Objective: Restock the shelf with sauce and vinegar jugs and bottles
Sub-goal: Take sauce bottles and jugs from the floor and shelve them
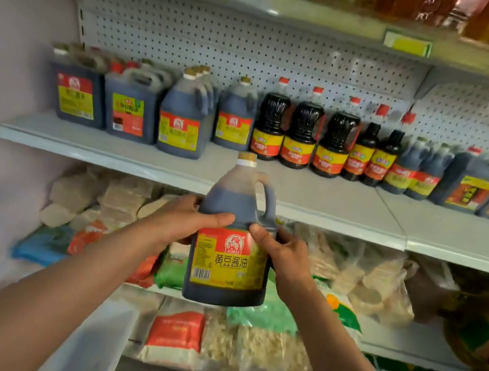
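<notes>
A dark soy sauce jug (230, 248) with a tan cap, a handle on its right and a red and yellow label is held upright in front of the middle shelf (315, 204). My left hand (187, 224) grips its left side, thumb across the front. My right hand (281, 254) grips its right side below the handle. The jug hangs below the shelf's front edge. At the back of that shelf stands a row of similar jugs (182, 122) and dark red-capped bottles (303, 130).
A pale wall (4, 77) closes the left side. The upper shelf (269, 0) carries amber bottles. Lower shelves hold bagged dry goods (174, 333) and packets. A white bin (91, 344) sits low left. The front half of the middle shelf is bare board.
</notes>
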The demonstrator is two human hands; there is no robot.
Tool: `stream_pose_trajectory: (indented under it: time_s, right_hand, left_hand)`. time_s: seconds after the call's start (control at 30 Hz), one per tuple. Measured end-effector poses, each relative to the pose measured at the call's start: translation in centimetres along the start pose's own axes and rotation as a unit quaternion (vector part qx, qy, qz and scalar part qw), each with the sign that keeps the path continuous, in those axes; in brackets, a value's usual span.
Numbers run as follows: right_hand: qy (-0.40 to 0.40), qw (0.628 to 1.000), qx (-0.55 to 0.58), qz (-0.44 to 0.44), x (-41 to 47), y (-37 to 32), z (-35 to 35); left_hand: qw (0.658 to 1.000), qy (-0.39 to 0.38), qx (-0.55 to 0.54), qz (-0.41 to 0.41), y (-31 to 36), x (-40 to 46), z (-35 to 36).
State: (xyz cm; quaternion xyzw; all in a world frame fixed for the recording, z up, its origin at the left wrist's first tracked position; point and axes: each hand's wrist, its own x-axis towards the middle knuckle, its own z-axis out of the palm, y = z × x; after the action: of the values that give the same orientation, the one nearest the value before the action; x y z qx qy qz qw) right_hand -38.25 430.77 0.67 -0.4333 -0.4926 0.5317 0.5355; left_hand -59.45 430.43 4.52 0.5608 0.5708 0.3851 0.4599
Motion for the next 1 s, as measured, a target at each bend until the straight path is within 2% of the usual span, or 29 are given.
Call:
stream_pose_trajectory:
  time_s: [0.27, 0.47, 0.63, 0.77, 0.87, 1.0]
  right_hand:
    - [0.017, 0.997, 0.001, -0.079, 15.2, -4.1, 3.5]
    - [0.03, 0.993, -0.035, -0.109, 24.4, -2.4, 5.3]
    - [0.006, 0.989, -0.104, -0.103, 28.6, -0.1, 4.9]
    - [-0.037, 0.974, -0.206, -0.087, 30.2, 0.2, 4.0]
    - [0.002, 0.955, -0.285, -0.089, 31.5, 0.1, 4.5]
    - [0.025, 0.951, -0.298, -0.079, 33.9, 0.3, 5.3]
  left_hand:
    - [0.998, -0.003, -0.013, 0.064, 6.3, 14.8, -6.1]
    - [0.995, -0.015, -0.011, 0.102, 5.5, 24.6, -9.1]
    - [0.993, -0.008, 0.008, 0.115, 2.7, 29.2, -10.0]
    - [0.992, -0.017, -0.013, 0.123, 2.0, 31.6, -10.0]
    - [0.992, -0.021, -0.017, 0.123, 2.0, 33.2, -10.3]
    - [0.993, -0.018, -0.02, 0.116, 2.6, 35.1, -10.6]
